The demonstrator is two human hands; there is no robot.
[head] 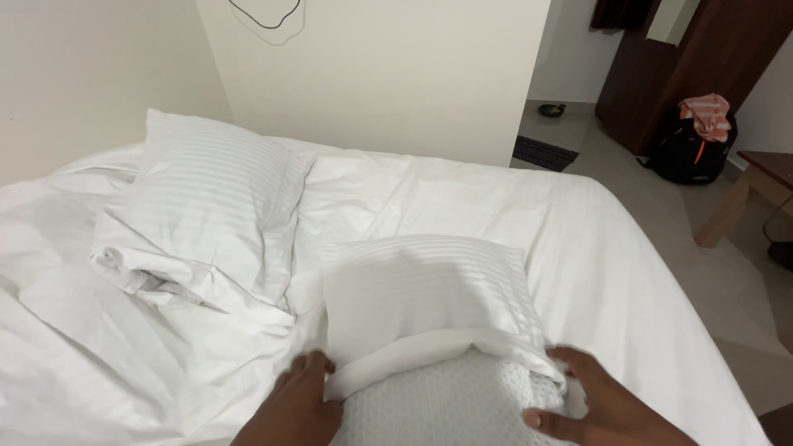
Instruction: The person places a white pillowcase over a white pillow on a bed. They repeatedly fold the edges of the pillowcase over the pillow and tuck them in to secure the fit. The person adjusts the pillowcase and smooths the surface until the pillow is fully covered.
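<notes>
Two hands work a pillow on the bed (pixel 578 248), w/ the step in hand apparently the casing: a striped white pillowcase (pixel 421 289) is drawn most of the way over a textured white pillow (pixel 446 405), whose near end pokes out bare btwn the hands. Far left of both hands, well apart, a second pillow (pixel 211 215) lies already cased, its open end bunched and crumpled toward the rumpled sheet. Left hand (pixel 293 409) sits at the case's left corner, fingers (pixel 318 363) curled onto the folded hem, grasping the cloth edge; thumb side is hidden, so how firm the pinch is can't be told. Btwn the hands the hem runs as a rolled band across the pillow. Right hand (pixel 599 405) is at the hem's right corner, fingers (pixel 537 419) pressed flat against the exposed pillow end and the case edge just above them, more spread than clenched; whether it pinches the hem can't be told. Judged from this, the next move needs both corners gripped evenly and the hem pulled toward the body so the bare end goes inside. Far right, beyond the bed, a black backpack (pixel 690 149) w/ a pink-striped cloth (pixel 706 114) on top stands on the floor.
</notes>
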